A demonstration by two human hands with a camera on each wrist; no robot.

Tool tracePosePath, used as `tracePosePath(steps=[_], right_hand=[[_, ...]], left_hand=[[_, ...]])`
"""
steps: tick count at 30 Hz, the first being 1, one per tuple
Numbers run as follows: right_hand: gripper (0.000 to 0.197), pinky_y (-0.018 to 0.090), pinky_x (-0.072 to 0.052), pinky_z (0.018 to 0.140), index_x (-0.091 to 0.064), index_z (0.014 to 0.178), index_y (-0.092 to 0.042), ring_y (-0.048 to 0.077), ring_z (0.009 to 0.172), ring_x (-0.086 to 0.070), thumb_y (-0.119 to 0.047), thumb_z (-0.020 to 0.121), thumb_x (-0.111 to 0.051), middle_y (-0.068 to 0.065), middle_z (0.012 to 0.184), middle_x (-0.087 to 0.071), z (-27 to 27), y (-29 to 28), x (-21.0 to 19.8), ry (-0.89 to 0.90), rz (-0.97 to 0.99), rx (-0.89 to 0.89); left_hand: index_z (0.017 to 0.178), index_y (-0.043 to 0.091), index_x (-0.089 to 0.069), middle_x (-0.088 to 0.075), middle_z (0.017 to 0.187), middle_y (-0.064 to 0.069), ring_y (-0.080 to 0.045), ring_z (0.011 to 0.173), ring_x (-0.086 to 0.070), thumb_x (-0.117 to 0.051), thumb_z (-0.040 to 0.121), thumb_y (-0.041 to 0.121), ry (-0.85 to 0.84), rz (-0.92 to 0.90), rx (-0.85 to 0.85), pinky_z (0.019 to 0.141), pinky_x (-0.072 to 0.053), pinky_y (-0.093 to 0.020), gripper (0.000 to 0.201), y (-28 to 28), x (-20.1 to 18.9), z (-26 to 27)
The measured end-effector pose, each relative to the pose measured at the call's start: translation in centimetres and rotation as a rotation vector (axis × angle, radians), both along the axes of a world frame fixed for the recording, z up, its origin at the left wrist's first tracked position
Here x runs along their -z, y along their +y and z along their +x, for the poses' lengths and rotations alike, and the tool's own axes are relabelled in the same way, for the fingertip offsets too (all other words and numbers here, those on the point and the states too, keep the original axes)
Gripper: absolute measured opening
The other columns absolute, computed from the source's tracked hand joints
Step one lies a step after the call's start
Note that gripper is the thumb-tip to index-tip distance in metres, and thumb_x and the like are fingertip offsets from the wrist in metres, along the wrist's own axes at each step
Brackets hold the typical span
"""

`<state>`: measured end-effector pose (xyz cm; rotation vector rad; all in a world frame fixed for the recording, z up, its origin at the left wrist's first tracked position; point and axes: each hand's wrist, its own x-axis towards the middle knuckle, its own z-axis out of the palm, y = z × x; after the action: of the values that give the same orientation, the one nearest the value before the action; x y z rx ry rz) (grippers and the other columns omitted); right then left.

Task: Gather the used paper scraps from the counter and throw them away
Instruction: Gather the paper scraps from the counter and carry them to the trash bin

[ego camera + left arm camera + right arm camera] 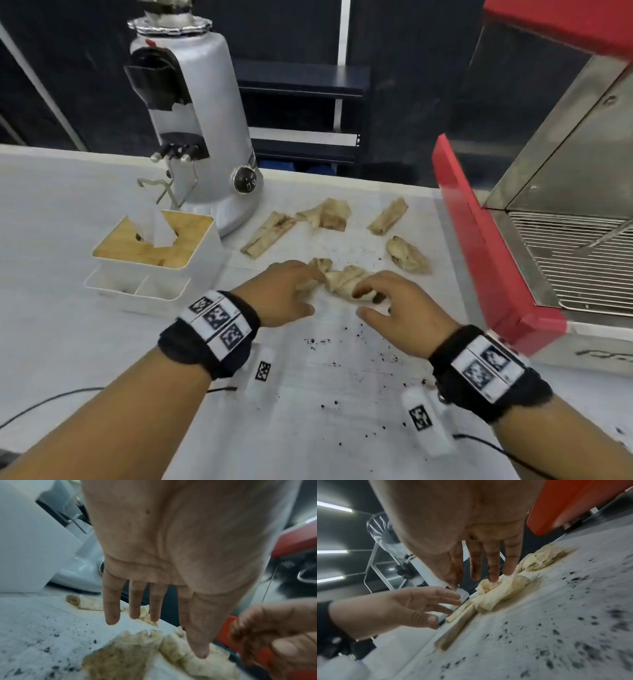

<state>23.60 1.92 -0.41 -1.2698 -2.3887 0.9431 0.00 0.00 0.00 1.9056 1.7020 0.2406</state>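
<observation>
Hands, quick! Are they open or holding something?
Left hand: open, fingers straight over the twisted paper scrap.
Right hand: open, fingertips touching that scrap.

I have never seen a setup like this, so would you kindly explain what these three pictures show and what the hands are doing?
There is no robot here: a person wears a camera on the head and one on each wrist. The head picture looks down at a white counter; the other two look along each palm to the fingers. On the counter lie stained paper scraps, dark crumbs, a tissue box, a silver grinder and a red machine. The left hand and right hand reach, fingers fairly straight, to the nearest crumpled scrap. Nothing is lifted yet.
</observation>
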Motion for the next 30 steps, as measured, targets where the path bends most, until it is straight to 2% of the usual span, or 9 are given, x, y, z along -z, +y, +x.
tracePosePath(steps=[4, 7, 12, 16, 18, 21, 23, 27, 30], right_hand=[[0.037, 0.042, -0.046, 0.099, -0.058, 0.127, -0.031, 0.018, 0.125, -0.043, -0.025, 0.091, -0.063, -0.008, 0.137, -0.043, -2.5, 2.9, 1.5, -0.195, 0.105, 0.025], [0.048, 0.047, -0.045, 0.101, -0.05, 0.138, -0.036, 0.025, 0.135, -0.036, -0.022, 0.092, -0.059, -0.006, 0.151, -0.033, -3.6, 4.4, 2.5, -0.356, 0.057, -0.003], [0.049, 0.044, -0.051, 0.088, -0.056, 0.132, -0.036, 0.026, 0.113, -0.051, -0.011, 0.091, -0.056, 0.001, 0.122, -0.054, -4.8, 5.8, 3.3, -0.409, 0.033, -0.069], [0.025, 0.042, -0.054, 0.076, -0.068, 0.105, -0.023, 0.028, 0.087, -0.059, -0.006, 0.091, -0.055, 0.007, 0.094, -0.058, -5.1, 6.3, 3.7, -0.414, 0.046, -0.094], [0.019, 0.041, -0.054, 0.073, -0.068, 0.096, -0.018, 0.027, 0.081, -0.061, -0.007, 0.091, -0.053, 0.007, 0.087, -0.062, -5.0, 6.3, 3.7, -0.405, 0.049, -0.087], [0.022, 0.04, -0.049, 0.079, -0.062, 0.089, -0.023, 0.02, 0.083, -0.056, -0.014, 0.096, -0.044, -0.002, 0.089, -0.056, -4.5, 6.1, 3.3, -0.34, 0.019, -0.018], [0.025, 0.04, -0.048, 0.081, -0.056, 0.085, -0.029, 0.017, 0.082, -0.055, -0.019, 0.1, -0.037, -0.005, 0.089, -0.054, -4.2, 6.1, 3.0, -0.268, -0.004, 0.018], [0.027, 0.043, -0.048, 0.078, -0.052, 0.08, -0.019, 0.019, 0.08, -0.053, -0.026, 0.101, -0.036, 0.003, 0.084, -0.056, -3.6, 6.0, 2.0, -0.144, -0.027, 0.086], [0.037, 0.038, -0.044, 0.072, -0.054, 0.076, -0.013, 0.019, 0.079, -0.053, -0.04, 0.097, -0.043, 0.005, 0.08, -0.055, -3.1, 5.8, 1.1, -0.059, -0.056, 0.136]], left_hand=[[0.118, 0.048, -0.049, -0.048, 0.124, 0.004, -0.023, 0.117, -0.043, -0.068, 0.067, 0.012, 0.16, -0.105, 0.065, 0.088, -0.052, -0.041, 0.066, 2.4, 0.6, 0.0], [0.122, 0.043, -0.051, -0.049, 0.12, 0.001, -0.023, 0.109, -0.048, -0.068, 0.067, 0.004, 0.231, -0.115, 0.106, 0.086, -0.053, -0.042, 0.069, 3.7, 1.1, -0.4], [0.118, 0.032, -0.062, -0.062, 0.107, 0.0, -0.02, 0.096, -0.061, -0.058, 0.076, 0.002, 0.171, -0.017, 0.085, 0.077, -0.052, -0.029, 0.052, 5.2, 2.3, -1.5], [0.11, 0.028, -0.067, -0.066, 0.091, 0.006, -0.013, 0.086, -0.061, -0.06, 0.078, 0.008, 0.137, 0.002, 0.064, 0.069, -0.046, -0.022, 0.038, 5.9, 2.3, -2.8], [0.105, 0.025, -0.07, -0.067, 0.086, 0.009, -0.008, 0.078, -0.059, -0.059, 0.08, 0.012, 0.108, 0.017, 0.023, 0.067, -0.043, -0.018, 0.031, 6.2, 1.6, -3.4], [0.084, 0.018, -0.073, -0.062, 0.077, 0.007, -0.001, 0.063, -0.056, -0.058, 0.083, 0.011, 0.035, 0.161, -0.138, 0.061, -0.043, -0.01, 0.017, 7.1, 0.7, -4.5], [0.073, 0.015, -0.069, -0.054, 0.09, 0.001, -0.005, 0.07, -0.052, -0.058, 0.084, 0.01, 0.017, 0.269, -0.27, 0.067, -0.044, -0.016, 0.017, 7.8, 0.6, -5.0], [0.094, 0.007, -0.062, -0.044, 0.121, -0.011, -0.031, 0.109, -0.049, -0.048, 0.084, 0.018, 0.108, 0.205, -0.411, 0.098, -0.046, -0.043, 0.02, 10.0, 1.7, -5.8], [0.101, 0.001, -0.056, -0.053, 0.118, -0.017, -0.036, 0.109, -0.052, -0.047, 0.084, 0.019, 0.22, 0.053, -0.356, 0.097, -0.047, -0.049, 0.027, 11.2, 2.5, -5.8]])
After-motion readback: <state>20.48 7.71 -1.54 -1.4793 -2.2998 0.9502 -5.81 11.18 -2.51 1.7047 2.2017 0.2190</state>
